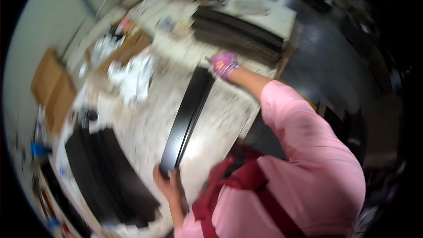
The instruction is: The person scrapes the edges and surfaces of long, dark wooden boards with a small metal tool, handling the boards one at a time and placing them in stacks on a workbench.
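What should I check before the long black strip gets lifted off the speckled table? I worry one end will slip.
1. Left hand grips the near end of the long black flat strip: ok.
2. Right hand in a pink patterned glove at the far end: ok; grip closure: cannot tell.
3. Strip lies flat on the speckled stone-look table: ok.
4. Crumpled white paper apart from the strip: ok.
5. Dark panel stack beyond the far end, close: cannot tell.

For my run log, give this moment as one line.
left hand: grips near end of black strip | right hand: far end | strip flat on speckled table
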`<action>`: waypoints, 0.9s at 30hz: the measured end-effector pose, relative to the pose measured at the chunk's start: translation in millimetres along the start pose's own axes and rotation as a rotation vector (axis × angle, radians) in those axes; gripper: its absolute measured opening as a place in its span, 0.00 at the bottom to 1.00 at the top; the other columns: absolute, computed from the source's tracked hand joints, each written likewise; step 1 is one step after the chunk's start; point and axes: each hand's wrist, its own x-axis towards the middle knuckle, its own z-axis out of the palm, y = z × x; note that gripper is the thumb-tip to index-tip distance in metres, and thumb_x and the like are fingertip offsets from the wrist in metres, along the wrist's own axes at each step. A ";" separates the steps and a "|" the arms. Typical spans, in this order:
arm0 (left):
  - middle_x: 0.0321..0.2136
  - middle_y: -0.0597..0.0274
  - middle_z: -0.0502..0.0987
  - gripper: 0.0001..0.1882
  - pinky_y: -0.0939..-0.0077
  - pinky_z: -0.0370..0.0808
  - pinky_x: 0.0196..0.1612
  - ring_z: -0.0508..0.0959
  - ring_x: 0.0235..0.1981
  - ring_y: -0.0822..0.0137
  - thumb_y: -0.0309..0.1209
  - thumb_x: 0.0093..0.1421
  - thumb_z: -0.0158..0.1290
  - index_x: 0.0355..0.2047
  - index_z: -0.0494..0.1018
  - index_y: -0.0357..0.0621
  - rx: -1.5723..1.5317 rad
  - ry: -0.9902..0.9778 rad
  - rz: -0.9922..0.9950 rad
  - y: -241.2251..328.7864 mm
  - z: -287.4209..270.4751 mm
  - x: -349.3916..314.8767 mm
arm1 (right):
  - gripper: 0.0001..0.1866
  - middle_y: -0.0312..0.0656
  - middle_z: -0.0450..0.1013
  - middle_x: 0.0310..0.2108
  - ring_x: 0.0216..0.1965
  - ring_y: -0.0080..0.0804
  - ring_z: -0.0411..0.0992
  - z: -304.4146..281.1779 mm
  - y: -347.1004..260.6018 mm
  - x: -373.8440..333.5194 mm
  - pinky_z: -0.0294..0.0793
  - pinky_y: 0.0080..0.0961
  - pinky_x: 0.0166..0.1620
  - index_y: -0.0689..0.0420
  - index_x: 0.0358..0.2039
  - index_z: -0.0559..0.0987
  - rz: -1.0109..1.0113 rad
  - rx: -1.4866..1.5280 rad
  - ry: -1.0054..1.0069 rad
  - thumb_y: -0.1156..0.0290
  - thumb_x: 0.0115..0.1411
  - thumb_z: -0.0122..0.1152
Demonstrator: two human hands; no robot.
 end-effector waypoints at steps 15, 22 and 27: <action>0.51 0.37 0.67 0.24 0.56 0.64 0.54 0.68 0.49 0.43 0.37 0.64 0.46 0.56 0.65 0.31 0.367 -0.303 0.322 64.2 -29.9 37.0 | 0.13 0.44 0.75 0.27 0.31 0.36 0.73 29.6 60.4 -125.9 0.71 0.32 0.37 0.56 0.34 0.78 0.271 0.946 0.156 0.59 0.61 0.55; 0.56 0.49 0.67 0.27 0.65 0.64 0.57 0.70 0.54 0.59 0.44 0.68 0.39 0.62 0.58 0.40 -0.735 -0.848 -0.731 54.3 -23.0 10.6 | 0.12 0.39 0.71 0.23 0.26 0.29 0.71 -47.8 2.2 -177.4 0.73 0.29 0.34 0.54 0.30 0.74 0.187 1.006 0.115 0.58 0.62 0.53; 0.53 0.49 0.70 0.25 0.65 0.70 0.51 0.73 0.51 0.57 0.42 0.67 0.39 0.58 0.61 0.39 -0.747 -0.852 -0.842 47.1 13.2 2.0 | 0.09 0.45 0.71 0.15 0.20 0.43 0.74 19.4 -101.5 -223.4 0.75 0.38 0.26 0.55 0.20 0.74 -0.557 0.423 0.040 0.64 0.50 0.55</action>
